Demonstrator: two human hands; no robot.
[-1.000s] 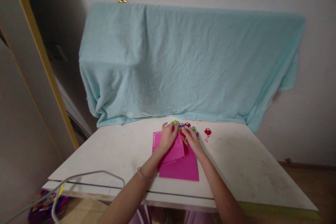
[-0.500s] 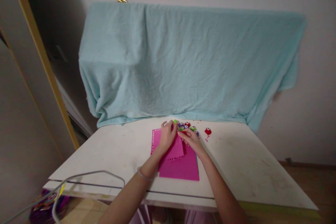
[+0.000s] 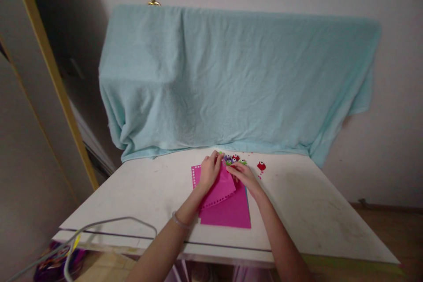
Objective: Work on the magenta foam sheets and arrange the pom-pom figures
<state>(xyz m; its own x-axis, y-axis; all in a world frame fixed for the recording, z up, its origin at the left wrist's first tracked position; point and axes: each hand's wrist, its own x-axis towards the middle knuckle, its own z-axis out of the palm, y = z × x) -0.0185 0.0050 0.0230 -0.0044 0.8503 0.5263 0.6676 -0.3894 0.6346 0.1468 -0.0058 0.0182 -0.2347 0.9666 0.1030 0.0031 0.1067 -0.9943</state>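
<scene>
A pink sheet (image 3: 218,189) with rows of small holes along its edges lies tilted over a larger, plain pink sheet (image 3: 228,219). My left hand (image 3: 210,171) rests on the punched sheet, its fingers curled and pinching near the far edge. At the far right corner my right hand (image 3: 246,176) has thumb and forefinger closed on the sheet. The fingertips hide exactly what lies between them. Just beyond both hands sits a cluster of small purple, green and red pieces with eyes (image 3: 235,158).
A separate red piece with an eye (image 3: 261,165) lies to the right, with small red bits beside it. Light blue cloth (image 3: 244,79) hangs behind the white table (image 3: 158,189). A grey cable (image 3: 109,219) crosses the near left edge.
The near edge of the punched sheet has turned and shifted toward me and to the right. My right hand has moved slightly; my left hand stays almost in place.
</scene>
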